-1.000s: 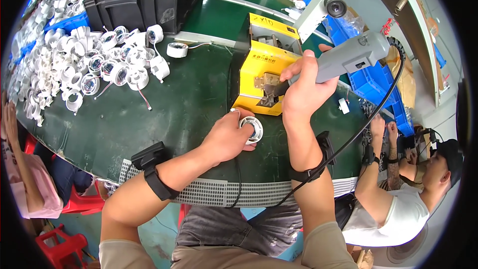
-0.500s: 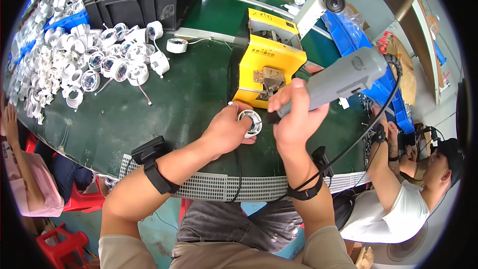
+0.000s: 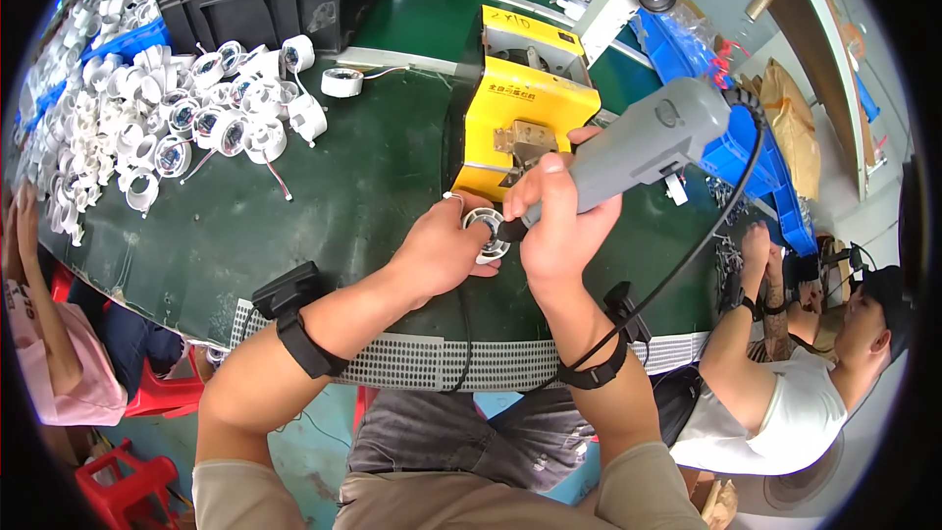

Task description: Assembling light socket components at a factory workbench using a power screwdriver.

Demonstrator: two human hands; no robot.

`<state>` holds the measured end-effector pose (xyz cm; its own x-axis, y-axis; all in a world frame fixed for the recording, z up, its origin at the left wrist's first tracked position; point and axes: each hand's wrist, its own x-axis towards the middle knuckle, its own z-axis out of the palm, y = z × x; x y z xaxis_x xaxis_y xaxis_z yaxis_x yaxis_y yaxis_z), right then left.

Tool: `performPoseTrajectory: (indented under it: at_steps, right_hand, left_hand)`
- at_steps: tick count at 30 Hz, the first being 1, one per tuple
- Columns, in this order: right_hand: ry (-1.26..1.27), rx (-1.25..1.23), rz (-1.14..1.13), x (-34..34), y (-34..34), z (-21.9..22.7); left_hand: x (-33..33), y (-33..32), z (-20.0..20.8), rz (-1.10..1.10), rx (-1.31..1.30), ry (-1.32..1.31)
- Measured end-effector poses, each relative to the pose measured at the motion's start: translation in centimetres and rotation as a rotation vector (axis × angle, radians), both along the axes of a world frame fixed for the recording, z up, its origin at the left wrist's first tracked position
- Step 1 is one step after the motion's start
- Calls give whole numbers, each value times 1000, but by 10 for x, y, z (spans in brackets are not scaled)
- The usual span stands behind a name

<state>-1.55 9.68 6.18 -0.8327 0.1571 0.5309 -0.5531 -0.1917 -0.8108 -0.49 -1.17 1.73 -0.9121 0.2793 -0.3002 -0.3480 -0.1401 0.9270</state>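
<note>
Between the fingers and thumb of my left hand [image 3: 439, 243] is a round white plastic housing [image 3: 488, 226] with a dark centre. My right hand [image 3: 566, 221] is wrapped round a grey corded electric screwdriver [image 3: 638, 149], tilted with its black nose at the housing. Whether its bit touches a screw is hidden. Just beyond both hands stands a yellow screw feeder [image 3: 525, 103] with a metal block on its front.
A heap of white round housings [image 3: 211, 128] with wires covers the left of the green table [image 3: 334, 206]. Behind it stands a black crate [image 3: 270, 5]. Blue trays [image 3: 751, 162] lie at right, near a person in a white shirt [image 3: 785, 412]. Another person's pink sleeve [image 3: 64, 363] shows at left.
The screwdriver's nose has come left and slightly up, against the housing. My right hand moved with it; my left hand keeps its hold.
</note>
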Motion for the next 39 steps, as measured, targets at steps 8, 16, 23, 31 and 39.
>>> performPoseTrajectory:
  at_steps: [8,16,23,31,39]
  right_hand:
    - [-89,45,252,5,3,-14]
    - [-2,789,-890,-52,179,-21]
    - [-473,1044,-1040,-76,286,-68]
    - [-37,665,-458,36,106,-23]
    - [187,862,-325,69,74,-14]
  left_hand:
    - [-4,-20,-7,-148,-35,96]
    - [-18,-149,36,663,-1444,616]
    - [2,-124,76,529,-1043,489]
    - [27,-7,15,-295,150,297]
    - [15,-2,7,-432,455,114]
